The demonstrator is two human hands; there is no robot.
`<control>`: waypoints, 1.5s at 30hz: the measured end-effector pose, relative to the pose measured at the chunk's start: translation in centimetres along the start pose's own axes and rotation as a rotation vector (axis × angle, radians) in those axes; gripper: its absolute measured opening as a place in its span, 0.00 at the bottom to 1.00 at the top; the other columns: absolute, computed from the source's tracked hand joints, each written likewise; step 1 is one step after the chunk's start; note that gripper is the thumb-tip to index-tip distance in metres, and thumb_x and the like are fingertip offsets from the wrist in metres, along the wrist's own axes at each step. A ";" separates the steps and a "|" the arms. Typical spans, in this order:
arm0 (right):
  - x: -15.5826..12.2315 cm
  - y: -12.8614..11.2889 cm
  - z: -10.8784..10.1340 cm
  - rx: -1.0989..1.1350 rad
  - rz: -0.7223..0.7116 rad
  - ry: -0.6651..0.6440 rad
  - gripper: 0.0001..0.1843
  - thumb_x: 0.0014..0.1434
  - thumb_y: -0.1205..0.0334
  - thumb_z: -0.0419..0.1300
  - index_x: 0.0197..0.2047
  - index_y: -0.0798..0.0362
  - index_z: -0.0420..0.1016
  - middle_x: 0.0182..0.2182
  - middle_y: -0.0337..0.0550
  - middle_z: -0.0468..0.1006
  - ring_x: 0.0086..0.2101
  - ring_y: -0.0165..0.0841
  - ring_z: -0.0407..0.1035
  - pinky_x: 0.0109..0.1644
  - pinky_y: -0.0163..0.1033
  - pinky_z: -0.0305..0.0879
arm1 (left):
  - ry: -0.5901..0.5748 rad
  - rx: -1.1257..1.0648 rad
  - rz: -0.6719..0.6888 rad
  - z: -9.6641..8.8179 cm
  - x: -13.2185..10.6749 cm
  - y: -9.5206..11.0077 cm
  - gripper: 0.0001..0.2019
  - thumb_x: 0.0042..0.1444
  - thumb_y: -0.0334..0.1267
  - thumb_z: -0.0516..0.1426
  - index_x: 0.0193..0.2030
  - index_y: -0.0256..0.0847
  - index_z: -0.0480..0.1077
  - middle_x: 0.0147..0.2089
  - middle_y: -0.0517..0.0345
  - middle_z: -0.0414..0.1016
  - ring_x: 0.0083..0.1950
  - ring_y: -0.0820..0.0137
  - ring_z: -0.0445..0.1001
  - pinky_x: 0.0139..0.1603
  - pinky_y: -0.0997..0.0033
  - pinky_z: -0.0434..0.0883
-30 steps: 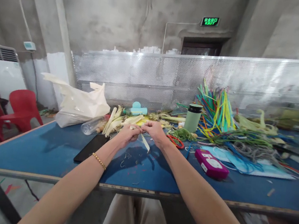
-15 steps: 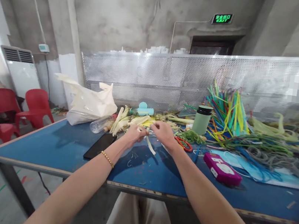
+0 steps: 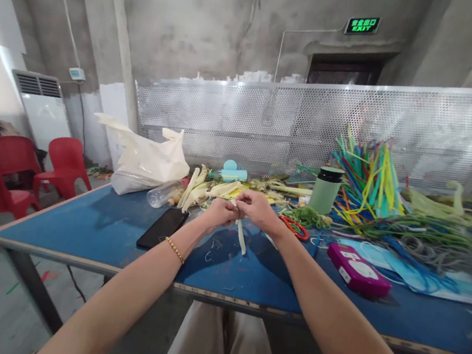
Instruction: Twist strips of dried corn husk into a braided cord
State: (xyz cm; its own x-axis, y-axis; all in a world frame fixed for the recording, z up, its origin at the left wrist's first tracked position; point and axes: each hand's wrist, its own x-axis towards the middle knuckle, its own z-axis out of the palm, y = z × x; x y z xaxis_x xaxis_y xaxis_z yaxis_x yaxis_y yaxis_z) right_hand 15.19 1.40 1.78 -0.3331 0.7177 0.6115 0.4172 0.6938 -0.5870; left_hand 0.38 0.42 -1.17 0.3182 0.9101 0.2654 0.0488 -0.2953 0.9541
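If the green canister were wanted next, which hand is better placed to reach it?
Probably the right hand: it is nearer the green canister, and the left hand would have to reach past the right. Both hands are at the pale strip.

A narrow, pale strip (image 3: 241,239) hangs from the fingers (image 3: 245,198), its lower end slanting slightly rightward.

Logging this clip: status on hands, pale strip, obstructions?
Left hand and right hand together, pinching pale strip. Strip's free end hangs down. Red loop nearby, apart from strip.
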 end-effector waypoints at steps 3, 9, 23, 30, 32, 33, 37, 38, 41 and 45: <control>0.1 0.5 0.2 -0.007 0.021 0.043 0.04 0.48 0.65 0.58 0.25 0.56 0.72 0.22 0.39 0.73 0.25 0.29 0.64 0.30 0.34 0.58 | -0.001 -0.005 -0.005 0.1 -0.2 0.3 0.11 0.39 0.38 0.62 0.17 0.35 0.65 0.15 0.66 0.57 0.18 0.81 0.52 0.21 0.75 0.50; 0.0 0.5 0.7 -0.042 0.021 0.082 0.04 0.48 0.66 0.57 0.25 0.56 0.72 0.22 0.39 0.73 0.25 0.28 0.64 0.32 0.33 0.59 | -0.001 -0.015 -0.016 0.3 -0.4 0.4 0.10 0.37 0.35 0.62 0.16 0.35 0.65 0.15 0.65 0.58 0.18 0.81 0.54 0.21 0.75 0.49; 0.2 1.1 0.1 -0.247 0.125 0.147 0.16 0.55 0.56 0.53 0.20 0.53 0.63 0.18 0.37 0.63 0.23 0.28 0.56 0.28 0.35 0.50 | 0.087 -0.130 -0.023 -0.4 0.3 0.6 0.10 0.43 0.38 0.64 0.20 0.34 0.69 0.13 0.64 0.58 0.16 0.80 0.53 0.19 0.75 0.48; 0.1 1.5 0.3 -0.171 0.166 -0.034 0.19 0.54 0.54 0.54 0.16 0.53 0.60 0.14 0.35 0.59 0.20 0.26 0.53 0.25 0.34 0.48 | 0.168 -0.174 -0.043 -0.7 0.6 0.5 0.15 0.45 0.36 0.64 0.17 0.36 0.63 0.14 0.64 0.58 0.15 0.81 0.53 0.18 0.75 0.47; 0.0 1.5 0.2 -0.039 0.191 -0.048 0.15 0.51 0.55 0.57 0.19 0.54 0.66 0.16 0.36 0.66 0.21 0.27 0.59 0.26 0.33 0.53 | 0.160 -0.148 -0.036 -0.7 0.7 0.4 0.15 0.45 0.36 0.64 0.17 0.36 0.63 0.14 0.64 0.58 0.15 0.82 0.53 0.18 0.75 0.46; -0.1 1.4 0.1 0.023 0.210 -0.061 0.13 0.50 0.56 0.59 0.21 0.55 0.68 0.17 0.38 0.70 0.22 0.28 0.62 0.27 0.33 0.56 | 0.158 -0.134 -0.033 -0.7 0.7 0.3 0.15 0.46 0.36 0.64 0.17 0.36 0.63 0.14 0.64 0.58 0.15 0.82 0.52 0.18 0.75 0.46; -0.4 0.9 -0.3 0.096 0.266 -0.134 0.09 0.48 0.59 0.60 0.24 0.56 0.71 0.18 0.40 0.72 0.21 0.29 0.64 0.26 0.33 0.57 | 0.166 -0.111 -0.043 -0.7 0.8 0.1 0.13 0.46 0.36 0.64 0.19 0.35 0.65 0.13 0.66 0.57 0.15 0.82 0.52 0.19 0.76 0.47; -0.4 1.0 -0.4 0.085 0.262 -0.128 0.08 0.48 0.59 0.60 0.24 0.56 0.71 0.17 0.39 0.71 0.21 0.28 0.63 0.25 0.32 0.55 | 0.168 -0.113 -0.046 -0.7 0.7 0.2 0.14 0.46 0.36 0.64 0.19 0.35 0.65 0.13 0.66 0.56 0.15 0.82 0.52 0.19 0.76 0.47; -0.1 1.6 -0.3 0.069 0.228 -0.068 0.09 0.45 0.58 0.61 0.23 0.56 0.72 0.18 0.37 0.70 0.21 0.27 0.60 0.25 0.32 0.53 | 0.167 -0.133 -0.045 -0.6 0.6 0.4 0.15 0.45 0.38 0.65 0.20 0.35 0.65 0.13 0.67 0.55 0.14 0.82 0.52 0.19 0.76 0.47; 0.3 2.7 0.0 0.068 0.193 -0.049 0.12 0.44 0.55 0.61 0.24 0.57 0.74 0.19 0.37 0.70 0.22 0.26 0.59 0.26 0.33 0.52 | 0.174 -0.148 -0.039 -0.4 0.5 0.6 0.16 0.44 0.41 0.67 0.20 0.35 0.65 0.12 0.67 0.56 0.15 0.82 0.52 0.19 0.76 0.46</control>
State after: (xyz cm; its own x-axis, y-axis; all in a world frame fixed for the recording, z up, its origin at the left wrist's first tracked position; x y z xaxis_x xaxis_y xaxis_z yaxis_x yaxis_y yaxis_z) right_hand 16.25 3.50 0.36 -0.2937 0.8385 0.4590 0.4195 0.5445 -0.7263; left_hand 0.19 0.83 -0.41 0.1500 0.9602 0.2355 -0.0856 -0.2247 0.9707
